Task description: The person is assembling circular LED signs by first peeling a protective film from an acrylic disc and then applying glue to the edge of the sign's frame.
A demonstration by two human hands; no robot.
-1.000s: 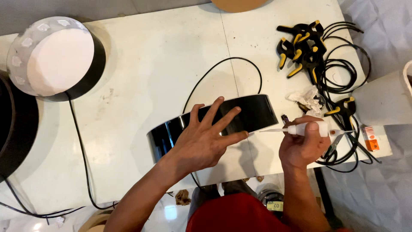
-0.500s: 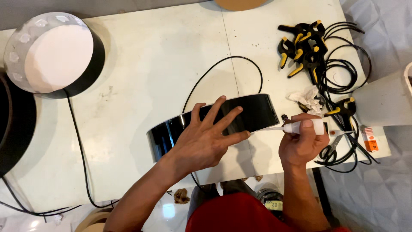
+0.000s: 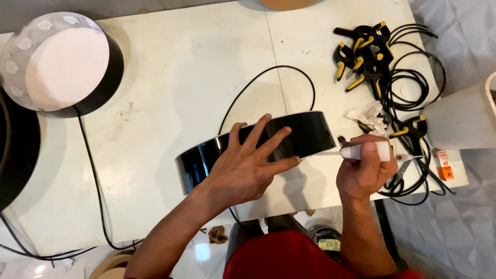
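Observation:
A glossy black strip (image 3: 305, 134), bent into a curved band, stands on edge on the white table (image 3: 181, 77). My left hand (image 3: 248, 165) lies spread and flat on a white sheet in front of the band, fingertips touching its lower edge. My right hand (image 3: 364, 173) is closed around a small white glue tube (image 3: 361, 151). The tube's thin nozzle points left at the band's lower right end.
A round lamp shade with a white face and black rim (image 3: 57, 64) sits at the far left. Black and yellow spring clamps (image 3: 364, 54) and coiled black cable (image 3: 413, 88) lie at the right, beside crumpled tissue (image 3: 368, 116). A thin black cord (image 3: 90, 170) crosses the table.
Both hands and the black band stay almost where they were. The tube's nozzle remains at the band's right end.

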